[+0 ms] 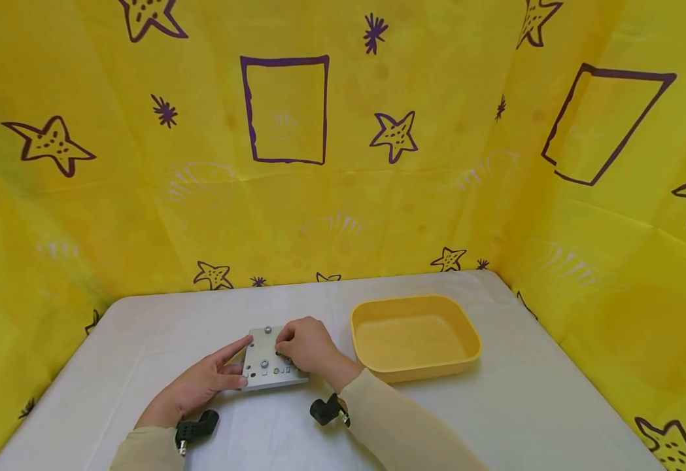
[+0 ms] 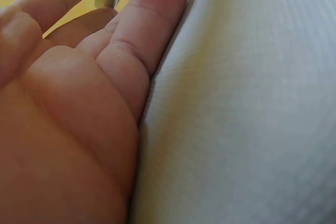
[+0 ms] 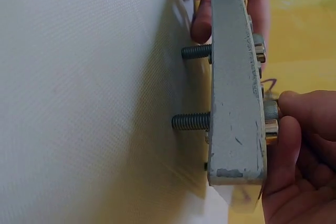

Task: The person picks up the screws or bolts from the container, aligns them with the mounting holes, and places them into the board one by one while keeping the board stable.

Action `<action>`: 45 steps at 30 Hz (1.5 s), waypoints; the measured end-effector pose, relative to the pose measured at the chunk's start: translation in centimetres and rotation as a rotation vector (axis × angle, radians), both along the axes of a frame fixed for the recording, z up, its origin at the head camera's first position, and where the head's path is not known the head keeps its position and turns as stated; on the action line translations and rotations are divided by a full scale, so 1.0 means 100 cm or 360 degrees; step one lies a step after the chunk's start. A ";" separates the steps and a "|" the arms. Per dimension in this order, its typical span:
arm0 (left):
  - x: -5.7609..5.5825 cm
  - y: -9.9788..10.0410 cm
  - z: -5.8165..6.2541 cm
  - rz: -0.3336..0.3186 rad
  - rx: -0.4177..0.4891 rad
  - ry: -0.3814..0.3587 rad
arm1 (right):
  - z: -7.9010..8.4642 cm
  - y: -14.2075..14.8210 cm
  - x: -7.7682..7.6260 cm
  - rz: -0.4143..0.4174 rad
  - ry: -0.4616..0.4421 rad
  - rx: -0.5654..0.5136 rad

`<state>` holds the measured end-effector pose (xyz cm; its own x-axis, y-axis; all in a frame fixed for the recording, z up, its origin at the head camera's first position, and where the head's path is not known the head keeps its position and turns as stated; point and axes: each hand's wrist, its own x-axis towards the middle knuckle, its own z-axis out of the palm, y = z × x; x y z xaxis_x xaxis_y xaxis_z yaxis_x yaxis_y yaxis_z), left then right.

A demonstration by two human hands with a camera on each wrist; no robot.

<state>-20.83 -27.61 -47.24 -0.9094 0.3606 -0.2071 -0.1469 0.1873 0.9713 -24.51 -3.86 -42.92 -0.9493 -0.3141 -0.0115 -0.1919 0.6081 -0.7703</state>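
Note:
A silvery metal plate (image 1: 256, 354), drilled with several holes, is held slightly tilted above the cloth. My left hand (image 1: 198, 383) grips its left side, the thumb at the near corner and a finger along the far end. Other left fingers reach beneath it. Over the plate's right half, my right hand (image 1: 312, 345) pinches the head of a socket-head bolt (image 3: 270, 109). Threaded shanks (image 3: 191, 121) stick out below the plate in the right wrist view. Another bolt (image 1: 264, 364) stands in the plate's near part, and one more bolt (image 1: 268, 330) at its far end.
To the right of the plate stands a yellow plastic tray (image 1: 416, 375), near my right forearm. White cloth covers the table (image 1: 266, 435). Yellow patterned curtains (image 1: 343, 196) enclose the back and sides.

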 end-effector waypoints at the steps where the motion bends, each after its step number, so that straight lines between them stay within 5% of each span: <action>1: 0.000 0.000 0.000 0.0003 -0.0007 0.0002 | 0.000 0.000 0.000 -0.0004 -0.0005 -0.0002; 11: -0.002 -0.001 0.000 -0.0022 0.0027 -0.0013 | -0.002 0.003 -0.002 -0.0026 -0.0026 -0.0040; 32: 0.003 -0.003 0.000 -0.0030 0.0009 -0.0004 | 0.010 0.035 0.000 -0.0200 -0.0015 -0.0494; 45: 0.004 0.000 0.003 0.0021 -0.0102 0.0004 | 0.022 0.082 0.001 -0.0353 -0.0015 -0.0589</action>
